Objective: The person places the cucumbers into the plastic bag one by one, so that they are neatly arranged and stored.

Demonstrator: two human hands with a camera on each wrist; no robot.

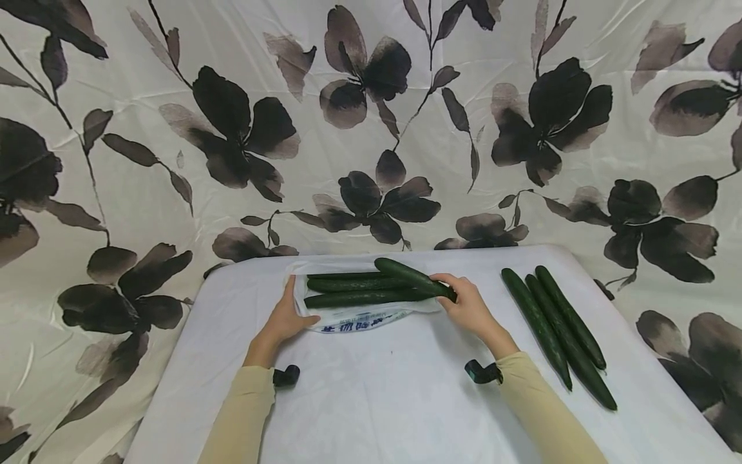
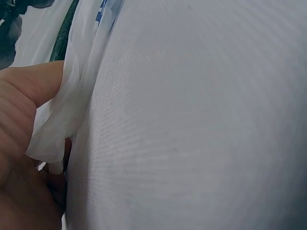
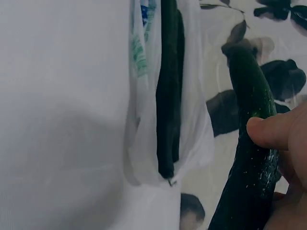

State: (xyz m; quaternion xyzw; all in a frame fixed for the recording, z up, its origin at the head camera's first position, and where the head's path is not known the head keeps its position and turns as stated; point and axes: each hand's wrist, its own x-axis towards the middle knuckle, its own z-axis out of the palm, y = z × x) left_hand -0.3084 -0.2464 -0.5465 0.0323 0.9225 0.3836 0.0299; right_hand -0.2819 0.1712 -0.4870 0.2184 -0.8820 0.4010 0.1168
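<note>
Head view: on a white table point(image 1: 377, 399), the left hand point(image 1: 285, 320) pinches the edge of a clear plastic bag point(image 1: 359, 317) holding cucumbers. The right hand point(image 1: 469, 308) grips a cucumber point(image 1: 408, 276) angled over the bag. Three loose cucumbers point(image 1: 559, 332) lie well apart, right.

Left wrist view: fingers point(image 2: 29, 91) pinch bag plastic point(image 2: 72, 110).

Right wrist view: a thumb point(image 3: 276, 132) curls round the dark cucumber point(image 3: 252, 158), beside the bag point(image 3: 187, 120).

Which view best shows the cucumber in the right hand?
The head view: the whole cucumber shows, held by the right hand over the plastic bag. The right wrist view shows only its gripped end close up. The left wrist view does not show it.
</note>
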